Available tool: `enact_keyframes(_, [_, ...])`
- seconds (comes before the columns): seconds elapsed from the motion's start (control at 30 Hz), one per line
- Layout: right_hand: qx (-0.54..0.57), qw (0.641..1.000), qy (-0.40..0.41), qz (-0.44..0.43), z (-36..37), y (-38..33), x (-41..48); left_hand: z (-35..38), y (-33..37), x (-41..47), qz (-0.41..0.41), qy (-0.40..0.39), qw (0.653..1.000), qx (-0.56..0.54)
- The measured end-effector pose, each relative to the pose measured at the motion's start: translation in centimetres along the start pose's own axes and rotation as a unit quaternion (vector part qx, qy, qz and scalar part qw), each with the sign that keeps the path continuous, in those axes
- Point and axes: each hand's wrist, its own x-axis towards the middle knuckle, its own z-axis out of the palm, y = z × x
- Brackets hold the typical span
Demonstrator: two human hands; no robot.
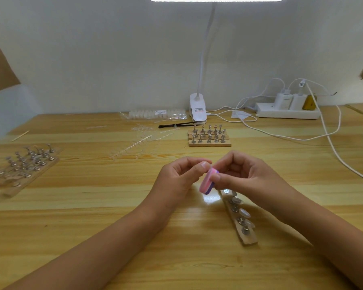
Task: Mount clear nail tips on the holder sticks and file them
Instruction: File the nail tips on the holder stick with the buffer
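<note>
My right hand (245,176) is shut on a pink and purple nail file block (206,183), held above the table's middle. My left hand (176,181) pinches thumb and forefinger together right at the file's upper end. The small piece between them, seemingly a clear nail tip, is almost wholly hidden. Just below my right hand lies a wooden strip (247,240) of metal holder sticks with clear nail tips (244,213) mounted on them.
A wooden block of bare holder sticks (209,136) stands behind the hands. More holders lie on boards (25,164) at the left. Clear tip strips (138,145), a bag of tips (157,114), a black brush (176,124), a clip lamp (198,108) and a power strip (287,111) with cables lie farther back.
</note>
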Motion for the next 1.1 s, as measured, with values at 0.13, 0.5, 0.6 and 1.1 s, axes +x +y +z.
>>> enact_keyframes(0.13, [0.007, 0.997, 0.068, -0.026, 0.02, -0.09, 0.09, 0.0, 0.02, 0.11, 0.0, 0.008, 1.0, 0.0])
enact_keyframes(0.5, [0.027, 0.993, 0.11, -0.044, -0.45, -0.07, 0.15, 0.01, 0.05, 0.0, 0.005, -0.001, 1.0, 0.0])
enact_keyframes(0.6, [0.003, 0.999, 0.034, -0.015, -0.35, -0.12, 0.06, 0.02, 0.02, 0.02, 0.006, -0.004, 1.0, 0.002])
enact_keyframes(1.1, [0.0, 0.999, 0.044, -0.024, -0.69, -0.04, 0.16, -0.13, -0.18, -0.03, 0.036, -0.016, 0.999, -0.005])
